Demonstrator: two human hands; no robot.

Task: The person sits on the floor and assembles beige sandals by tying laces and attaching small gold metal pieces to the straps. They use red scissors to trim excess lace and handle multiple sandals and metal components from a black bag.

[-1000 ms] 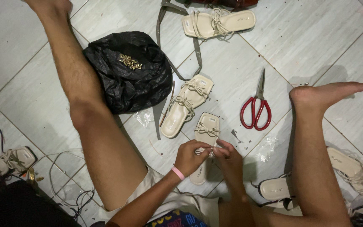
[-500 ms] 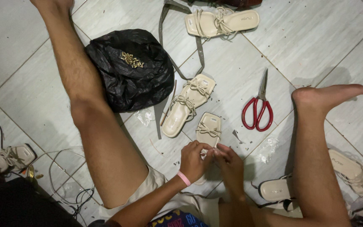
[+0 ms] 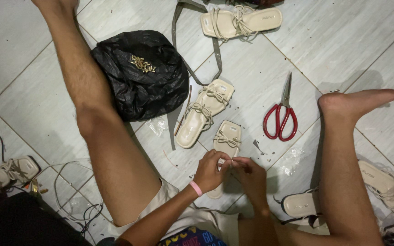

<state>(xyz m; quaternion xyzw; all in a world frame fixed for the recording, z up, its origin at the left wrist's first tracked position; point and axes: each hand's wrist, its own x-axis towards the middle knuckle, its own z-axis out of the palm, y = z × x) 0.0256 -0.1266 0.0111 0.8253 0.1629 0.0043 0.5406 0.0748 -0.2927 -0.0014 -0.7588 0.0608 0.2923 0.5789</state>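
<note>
A cream strappy sandal (image 3: 226, 142) lies on the grey tiled floor (image 3: 261, 73) at lower centre of the frame, its near end under both hands. The left hand (image 3: 209, 171) and right hand (image 3: 251, 176) meet over it, fingertips pinched together on something too small to make out. Just above and left lies a second cream sandal (image 3: 204, 114); red-handled scissors (image 3: 281, 116) sit to the right, a crumpled black plastic bag (image 3: 137, 73) at upper left.
</note>
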